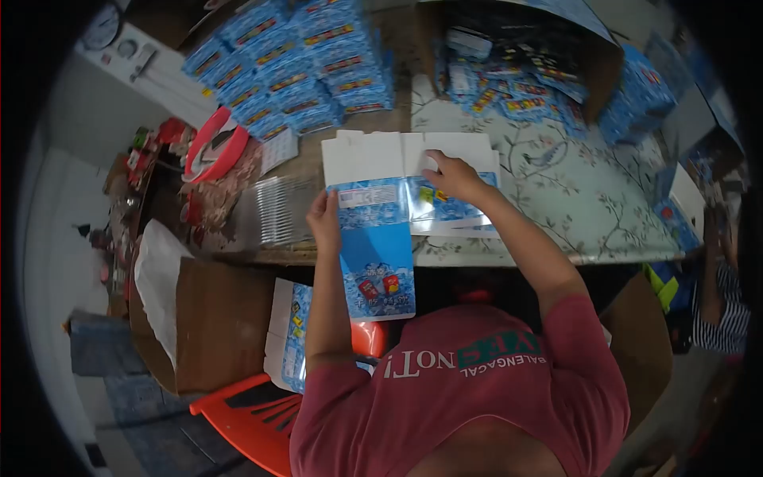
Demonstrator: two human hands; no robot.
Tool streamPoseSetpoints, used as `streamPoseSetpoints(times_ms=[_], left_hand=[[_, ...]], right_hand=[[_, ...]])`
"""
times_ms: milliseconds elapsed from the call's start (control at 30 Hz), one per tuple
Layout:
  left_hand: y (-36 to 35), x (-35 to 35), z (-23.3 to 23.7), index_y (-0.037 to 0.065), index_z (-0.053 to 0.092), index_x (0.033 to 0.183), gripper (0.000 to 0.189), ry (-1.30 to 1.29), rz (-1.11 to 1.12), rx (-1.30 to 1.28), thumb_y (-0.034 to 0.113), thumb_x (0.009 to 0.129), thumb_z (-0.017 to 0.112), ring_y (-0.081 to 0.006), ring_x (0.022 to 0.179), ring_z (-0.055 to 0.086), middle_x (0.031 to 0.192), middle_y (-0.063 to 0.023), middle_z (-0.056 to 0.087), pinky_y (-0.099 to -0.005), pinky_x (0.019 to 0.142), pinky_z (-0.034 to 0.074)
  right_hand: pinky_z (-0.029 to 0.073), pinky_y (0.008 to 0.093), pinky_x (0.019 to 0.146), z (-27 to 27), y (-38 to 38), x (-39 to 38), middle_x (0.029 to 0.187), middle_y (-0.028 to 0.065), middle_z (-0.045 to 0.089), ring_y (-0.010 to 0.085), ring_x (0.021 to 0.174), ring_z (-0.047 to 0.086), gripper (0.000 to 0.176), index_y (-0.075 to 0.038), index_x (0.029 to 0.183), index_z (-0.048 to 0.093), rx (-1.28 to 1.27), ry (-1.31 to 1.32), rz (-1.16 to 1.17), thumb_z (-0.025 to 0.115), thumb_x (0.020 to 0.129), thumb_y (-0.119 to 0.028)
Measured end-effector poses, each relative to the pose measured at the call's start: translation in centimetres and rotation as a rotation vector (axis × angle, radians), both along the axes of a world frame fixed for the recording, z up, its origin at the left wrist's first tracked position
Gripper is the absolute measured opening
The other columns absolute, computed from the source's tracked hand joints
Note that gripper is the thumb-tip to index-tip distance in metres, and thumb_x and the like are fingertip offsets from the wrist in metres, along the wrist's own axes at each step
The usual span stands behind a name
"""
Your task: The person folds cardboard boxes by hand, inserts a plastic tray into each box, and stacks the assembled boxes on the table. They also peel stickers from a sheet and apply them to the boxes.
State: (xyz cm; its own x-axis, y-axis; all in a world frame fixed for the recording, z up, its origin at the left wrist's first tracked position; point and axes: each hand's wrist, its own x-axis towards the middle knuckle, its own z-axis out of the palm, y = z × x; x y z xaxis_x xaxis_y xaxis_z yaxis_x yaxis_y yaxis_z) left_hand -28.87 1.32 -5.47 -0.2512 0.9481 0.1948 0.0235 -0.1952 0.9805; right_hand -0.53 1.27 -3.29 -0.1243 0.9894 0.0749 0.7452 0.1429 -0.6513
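Fingers [332, 208] of the left hand [323, 224] are closed on the left edge of a flat carton [377, 262], a blue printed blank that is held over the near edge of the table [588, 207], with its lower half hanging free in front of the person's red shirt. Because it is gripped along one side only, the unsupported half could sag or crease, and a slack grip could let it slide down towards the orange chair [246, 413] below. Just beyond, the right hand [451, 176] is laid on a stack of blanks [457, 213] lying at the table edge, with its fingers [430, 163] bent down onto a white flap; whether a sheet is pinched or only pressed cannot be told. If more than one sheet were caught, two could be lifted together, or the stack could be pushed askew and over the edge. Farther off, a heap of blue boxes [294, 63] is piled loosely beside an open cardboard box [517, 75] of packets, and could be toppled by a wide reach.
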Motion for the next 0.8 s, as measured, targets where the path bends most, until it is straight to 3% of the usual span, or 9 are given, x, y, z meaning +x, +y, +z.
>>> streamPoseSetpoints(times_ms=[67,133,333,400,433,533,600,667,800], left_hand=[[-0.3,-0.3,1.4,-0.006,0.060,0.105,0.028,-0.105,-0.024,0.015,0.016,0.088,0.058,-0.0074,0.078,0.055,0.088,-0.0042,0.063,-0.0222,0.067,0.044],[-0.7,-0.6,2.8,-0.005,0.061,0.104,0.026,-0.078,-0.004,0.029,0.015,0.088,0.058,-0.0057,0.076,0.053,0.086,-0.0021,0.062,-0.0206,0.064,0.043],[1.9,-3.0,0.7,-0.003,0.062,0.101,0.024,-0.115,-0.018,0.036,0.016,0.087,0.057,-0.0096,0.071,0.056,0.081,-0.0033,0.064,-0.0229,0.063,0.044],[2.5,-3.7,0.2,0.000,0.062,0.103,0.023,0.381,0.089,0.021,0.016,0.086,0.057,-0.0217,0.070,0.061,0.082,-0.0109,0.065,-0.0291,0.064,0.047],[3.2,-4.2,-0.3,0.004,0.061,0.107,0.025,0.597,0.198,0.290,0.016,0.085,0.056,-0.0316,0.071,0.061,0.085,-0.0166,0.063,-0.0356,0.064,0.048],[0.6,-4.3,7.0,0.002,0.058,0.111,0.028,0.507,0.110,0.112,0.015,0.086,0.055,-0.0321,0.076,0.060,0.092,-0.0174,0.062,-0.0373,0.068,0.048],[-1.2,-4.8,11.7,0.001,0.056,0.113,0.030,0.478,0.113,0.255,0.011,0.086,0.054,-0.0316,0.085,0.060,0.102,-0.0167,0.061,-0.0371,0.073,0.047],[-2.5,-5.3,16.4,0.001,0.055,0.115,0.032,0.663,0.261,0.707,0.009,0.084,0.055,-0.0303,0.096,0.059,0.114,-0.0159,0.057,-0.0361,0.079,0.047],[-6.6,-5.3,25.1,0.006,0.054,0.121,0.035,1.168,0.284,0.875,0.009,0.087,0.055,-0.0271,0.097,0.061,0.114,-0.0158,0.058,-0.0341,0.079,0.048]], right_hand=[[0.047,0.0300,0.053,-0.2,1.8,-3.7,0.070,0.0098,0.060,0.0184,0.055,0.058,0.050,-0.006,0.127,0.038,-0.104,0.103,0.065,0.057,0.086,-0.028],[0.045,0.0260,0.045,0.0,2.3,-6.4,0.068,0.0074,0.059,0.0129,0.050,0.056,0.051,-0.002,0.122,0.040,-0.258,0.490,0.154,0.061,0.084,-0.028],[0.043,0.0215,0.041,0.0,5.5,-8.5,0.062,0.0048,0.058,0.0109,0.047,0.054,0.031,0.000,0.098,0.053,-0.580,0.486,0.173,0.063,0.083,-0.025],[0.043,0.0215,0.041,1.3,5.5,-8.8,0.061,0.0046,0.058,0.0111,0.047,0.054,0.029,0.000,0.096,0.054,-0.598,0.450,0.166,0.063,0.083,-0.025],[0.043,0.0215,0.041,2.3,5.2,-8.8,0.060,0.0045,0.058,0.0113,0.047,0.055,0.028,0.001,0.093,0.056,-0.615,0.421,0.151,0.063,0.082,-0.024],[0.046,0.0228,0.044,6.5,3.2,-8.9,0.066,0.0080,0.060,0.0121,0.048,0.055,0.025,0.002,0.093,0.056,-0.477,0.590,0.169,0.062,0.083,-0.020],[0.046,0.0224,0.044,10.0,1.0,-9.1,0.070,0.0094,0.061,0.0122,0.048,0.056,0.024,0.003,0.095,0.055,-0.351,0.704,0.229,0.060,0.084,-0.018],[0.046,0.0221,0.045,12.2,-0.8,-9.0,0.073,0.0109,0.062,0.0124,0.049,0.056,0.024,0.004,0.098,0.054,-0.225,0.810,0.287,0.058,0.085,-0.016],[0.048,0.0236,0.047,13.3,-2.3,-8.3,0.084,0.0152,0.064,0.0147,0.049,0.057,0.034,0.005,0.109,0.050,0.105,1.107,0.293,0.059,0.083,-0.016]])
